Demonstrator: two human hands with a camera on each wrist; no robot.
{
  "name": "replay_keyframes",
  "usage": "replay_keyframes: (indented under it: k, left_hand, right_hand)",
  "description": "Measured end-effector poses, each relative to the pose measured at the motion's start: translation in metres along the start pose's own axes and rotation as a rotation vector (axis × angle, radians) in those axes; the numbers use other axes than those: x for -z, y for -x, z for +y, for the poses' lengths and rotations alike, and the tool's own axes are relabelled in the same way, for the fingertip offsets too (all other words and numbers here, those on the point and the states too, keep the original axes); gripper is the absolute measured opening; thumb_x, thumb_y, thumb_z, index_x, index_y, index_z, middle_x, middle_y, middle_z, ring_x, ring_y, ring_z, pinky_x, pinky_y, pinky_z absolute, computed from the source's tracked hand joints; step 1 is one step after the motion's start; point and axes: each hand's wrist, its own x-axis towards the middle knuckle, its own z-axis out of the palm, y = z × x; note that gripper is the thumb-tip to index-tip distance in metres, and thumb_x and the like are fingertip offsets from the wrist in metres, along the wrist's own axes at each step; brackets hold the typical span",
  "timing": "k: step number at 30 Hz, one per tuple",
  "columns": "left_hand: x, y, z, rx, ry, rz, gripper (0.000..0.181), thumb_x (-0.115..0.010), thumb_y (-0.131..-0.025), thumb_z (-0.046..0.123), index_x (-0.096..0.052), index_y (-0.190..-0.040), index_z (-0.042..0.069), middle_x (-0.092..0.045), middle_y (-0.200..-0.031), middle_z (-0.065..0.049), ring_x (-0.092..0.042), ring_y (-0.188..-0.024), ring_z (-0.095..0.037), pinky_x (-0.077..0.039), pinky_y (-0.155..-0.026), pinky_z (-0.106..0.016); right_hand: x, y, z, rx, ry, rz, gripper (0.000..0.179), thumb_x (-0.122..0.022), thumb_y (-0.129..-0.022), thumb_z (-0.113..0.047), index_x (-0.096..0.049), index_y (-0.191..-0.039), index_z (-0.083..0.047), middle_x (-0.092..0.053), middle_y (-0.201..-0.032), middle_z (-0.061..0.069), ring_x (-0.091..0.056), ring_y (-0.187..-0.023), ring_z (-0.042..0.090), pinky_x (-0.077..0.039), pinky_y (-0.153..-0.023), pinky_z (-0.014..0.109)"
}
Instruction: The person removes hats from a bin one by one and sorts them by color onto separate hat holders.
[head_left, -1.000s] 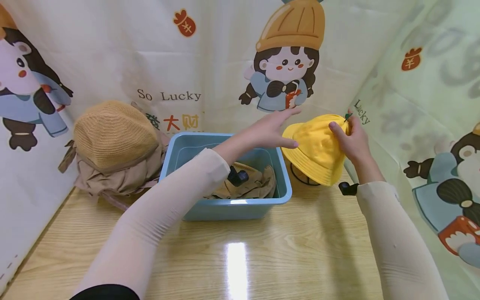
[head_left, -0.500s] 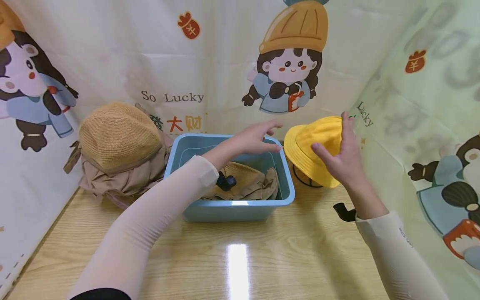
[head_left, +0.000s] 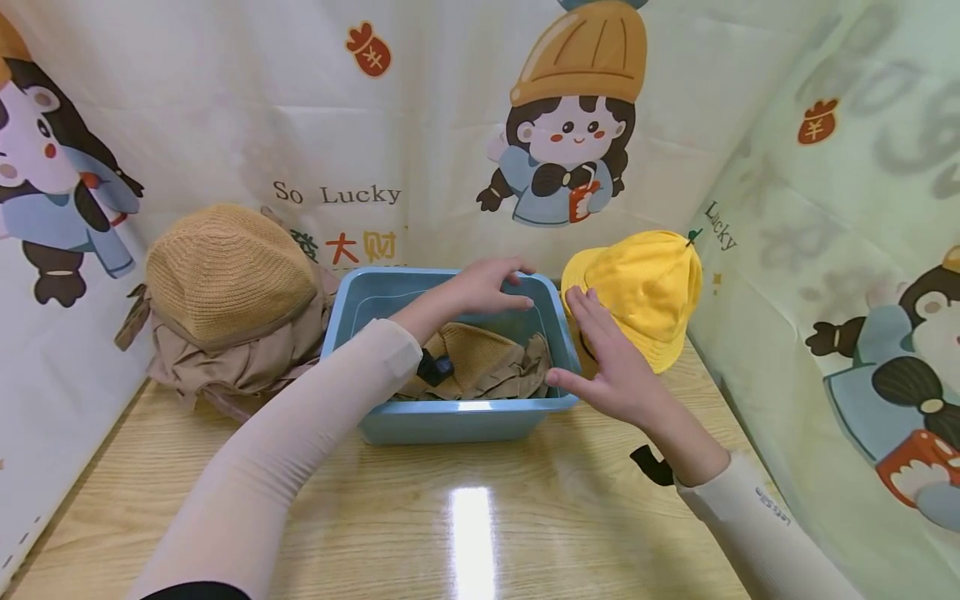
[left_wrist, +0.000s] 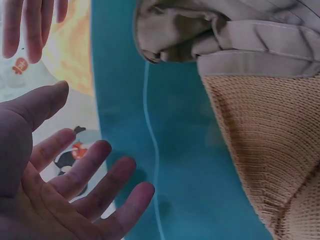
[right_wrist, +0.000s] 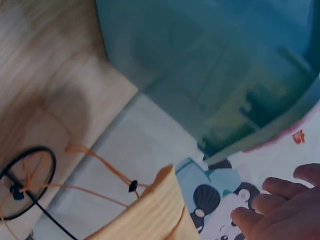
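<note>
My left hand [head_left: 487,287] hovers over the back right part of a blue plastic bin [head_left: 457,425], fingers loosely bent and holding nothing. Inside the bin lies a tan knitted hat [left_wrist: 270,135] with brown cloth [left_wrist: 260,50] attached. My right hand [head_left: 618,367] is at the bin's right side, fingers straight and thumb spread near the rim. Just behind it, a yellow bucket hat [head_left: 645,292] with a small green sprout on top sits on a black wire stand [right_wrist: 27,185]. The right hand partly covers its brim in the head view. An orange cord [right_wrist: 100,160] hangs under the yellow hat.
At the left stands another tan knitted hat [head_left: 228,275] with a wide brown cloth brim [head_left: 247,362]. All stand on a wooden table [head_left: 360,517]. A printed curtain [head_left: 442,150] closes off the back and sides.
My right hand has let go of the yellow hat and moved left and toward me, to the bin's side. The left hand has drawn back leftward over the bin. The yellow hat stays on its stand.
</note>
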Motion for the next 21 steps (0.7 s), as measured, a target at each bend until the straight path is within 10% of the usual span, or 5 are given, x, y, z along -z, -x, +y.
replay_keyframes:
  k: [21]
  left_hand:
    - [-0.016,-0.001,-0.031,0.089,-0.107,-0.215,0.044,-0.056,-0.103,0.031,-0.055,-0.141,0.008,-0.057,-0.141,-0.011,-0.054,-0.131,-0.028,-0.045,-0.106,-0.043]
  right_hand:
    - [-0.027,0.002,-0.005,0.016,0.128,-0.179,0.106,-0.068,-0.083,-0.066,-0.009,-0.162,-0.027,-0.003,-0.168,0.008,-0.001,-0.154,0.037,-0.025,-0.115,0.063]
